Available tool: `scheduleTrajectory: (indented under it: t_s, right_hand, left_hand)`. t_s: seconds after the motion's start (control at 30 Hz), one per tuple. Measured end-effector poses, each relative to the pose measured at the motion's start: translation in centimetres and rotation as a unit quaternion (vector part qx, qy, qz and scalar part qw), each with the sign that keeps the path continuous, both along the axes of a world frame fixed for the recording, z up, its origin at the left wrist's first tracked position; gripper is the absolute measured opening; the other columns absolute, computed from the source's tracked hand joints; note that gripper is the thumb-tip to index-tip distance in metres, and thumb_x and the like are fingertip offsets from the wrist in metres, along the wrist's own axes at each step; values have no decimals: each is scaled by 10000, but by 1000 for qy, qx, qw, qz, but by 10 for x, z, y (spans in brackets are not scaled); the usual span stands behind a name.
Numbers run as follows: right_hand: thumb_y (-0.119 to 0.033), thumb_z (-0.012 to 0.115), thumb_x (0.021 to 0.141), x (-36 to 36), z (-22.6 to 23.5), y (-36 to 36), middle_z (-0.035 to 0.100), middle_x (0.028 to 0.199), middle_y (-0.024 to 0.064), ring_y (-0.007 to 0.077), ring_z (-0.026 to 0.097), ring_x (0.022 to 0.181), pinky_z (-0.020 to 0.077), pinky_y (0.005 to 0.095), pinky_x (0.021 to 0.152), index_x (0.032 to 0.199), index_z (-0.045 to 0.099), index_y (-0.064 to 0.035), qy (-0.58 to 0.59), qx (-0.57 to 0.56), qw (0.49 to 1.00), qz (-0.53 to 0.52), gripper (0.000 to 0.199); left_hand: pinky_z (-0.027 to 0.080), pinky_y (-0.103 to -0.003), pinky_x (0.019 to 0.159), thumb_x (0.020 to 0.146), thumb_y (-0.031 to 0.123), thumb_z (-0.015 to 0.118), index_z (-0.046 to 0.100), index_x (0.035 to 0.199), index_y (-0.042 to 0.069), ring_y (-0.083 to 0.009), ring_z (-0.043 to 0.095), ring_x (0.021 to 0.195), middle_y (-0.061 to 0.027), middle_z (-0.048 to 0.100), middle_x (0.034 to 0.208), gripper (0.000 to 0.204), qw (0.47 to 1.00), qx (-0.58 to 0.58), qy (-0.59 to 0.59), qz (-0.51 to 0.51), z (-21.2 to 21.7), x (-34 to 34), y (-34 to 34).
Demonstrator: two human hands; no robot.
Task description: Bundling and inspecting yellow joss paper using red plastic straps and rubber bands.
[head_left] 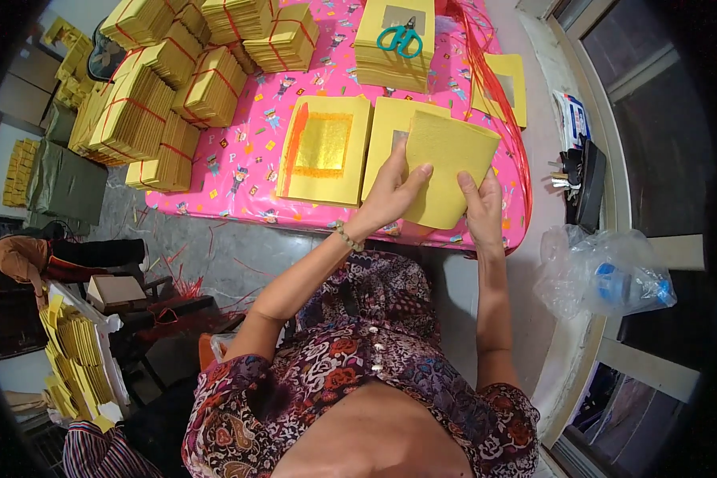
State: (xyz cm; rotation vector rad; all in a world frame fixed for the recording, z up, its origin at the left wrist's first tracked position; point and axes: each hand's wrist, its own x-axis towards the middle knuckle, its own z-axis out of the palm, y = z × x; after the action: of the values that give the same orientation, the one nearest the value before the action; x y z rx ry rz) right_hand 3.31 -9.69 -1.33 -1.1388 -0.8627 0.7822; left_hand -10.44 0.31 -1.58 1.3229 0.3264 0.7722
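Note:
A thin stack of yellow paper sheets point(448, 163) is gripped from both sides, tilted above the pink patterned table cover point(251, 171). My left hand point(392, 191) grips its left edge with the thumb on top. My right hand point(482, 207) pinches its lower right edge. Just beneath lies another yellow stack point(386, 139), and to its left a yellow stack topped by a gold foil square point(324, 147).
Teal scissors point(400, 37) lie on a tall yellow stack at the back. Bundles of yellow paper tied with red string point(147, 111) crowd the left and far side. A clear plastic bag point(601, 275) sits at right. Another person point(24, 259) crouches at far left.

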Motion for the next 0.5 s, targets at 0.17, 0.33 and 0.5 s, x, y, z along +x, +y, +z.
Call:
scheduleTrajectory:
  t_s: [0.17,0.33,0.5]
  right_hand:
    - [-129,536,971,-2,10,-2,602,1158,92,121,570,1032,464,271,876,1260,478,22,-6,-20,1000,7,331]
    - [-166,537,976,10,7,5,647,1039,65,97,598,922,484,251,791,1166,559,30,-43,-34,998,-33,274]
    - [-178,552,970,9,16,17,666,938,38,64,599,812,483,225,716,1084,615,29,2,-68,997,-35,245]
  left_hand:
    - [390,-310,996,967,95,507,283,1400,-8,-159,459,1196,-118,485,1296,499,1000,-8,0,1,-2,-2,-2]
    - [430,-293,945,974,126,518,330,1361,6,-138,515,1116,-91,533,1237,447,1000,0,-16,12,-8,3,2]
    - [455,-304,907,933,74,538,412,1300,-18,-166,563,1059,-103,589,1161,399,992,-83,90,-19,3,-1,17]
